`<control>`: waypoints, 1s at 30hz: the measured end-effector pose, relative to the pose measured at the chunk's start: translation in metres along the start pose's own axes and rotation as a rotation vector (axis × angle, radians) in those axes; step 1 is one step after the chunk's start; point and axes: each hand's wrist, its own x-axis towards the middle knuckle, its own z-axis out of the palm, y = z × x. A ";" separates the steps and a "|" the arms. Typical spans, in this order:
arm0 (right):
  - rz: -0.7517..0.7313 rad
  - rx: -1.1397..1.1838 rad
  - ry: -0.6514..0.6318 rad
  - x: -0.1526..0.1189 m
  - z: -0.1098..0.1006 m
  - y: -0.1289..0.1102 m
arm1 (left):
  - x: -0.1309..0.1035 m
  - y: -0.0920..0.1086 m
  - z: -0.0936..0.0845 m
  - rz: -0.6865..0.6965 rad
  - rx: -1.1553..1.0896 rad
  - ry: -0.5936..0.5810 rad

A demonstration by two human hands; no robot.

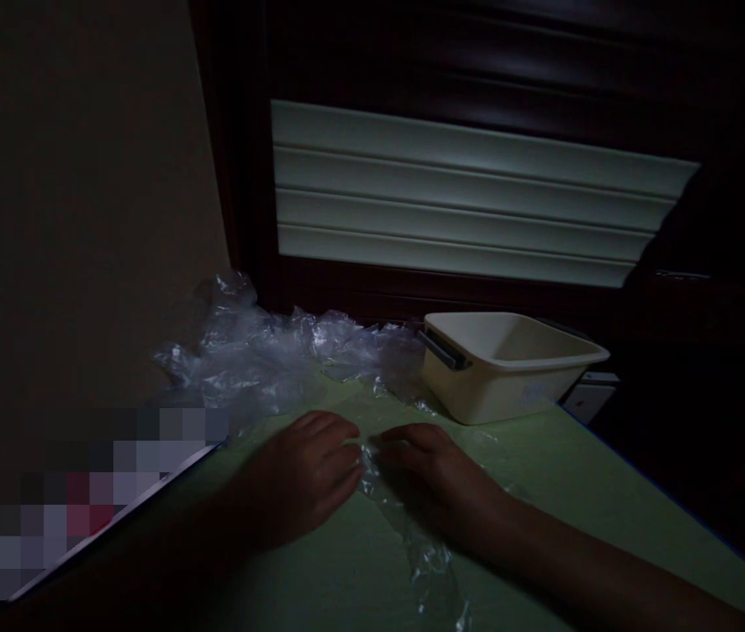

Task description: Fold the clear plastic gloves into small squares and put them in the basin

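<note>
A strip of clear, crinkled plastic (430, 566) runs over the green tabletop (319, 579) from the bottom edge up to my hands. My left hand (316, 470) is closed, its curled fingers pressed on the plastic's upper end. Facing it from the right, my right hand (434, 470) is bent with thumb and fingertips drawn together at the same end of the plastic. The fingertips of both hands are close to each other; shadow hides exactly how they grip.
Crumpled clear plastic bags (247, 351) pile up along the table's back left. A cream bin (510, 386) with dark handles stands at the back right. Behind are a dark wooden frame and pale slats (464, 197). A blurred flat item lies at the left edge.
</note>
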 end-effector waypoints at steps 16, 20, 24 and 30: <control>-0.146 0.093 -0.128 0.000 -0.014 -0.022 | -0.005 0.009 0.004 0.065 0.026 -0.273; -0.058 0.118 -0.165 0.001 -0.012 -0.017 | -0.003 0.009 -0.001 0.068 0.041 -0.321; 0.026 0.105 -0.173 0.005 -0.011 -0.012 | -0.001 0.010 -0.004 0.058 0.048 -0.334; 0.148 0.098 -0.128 0.008 -0.009 -0.001 | -0.003 0.009 -0.004 0.051 0.021 -0.342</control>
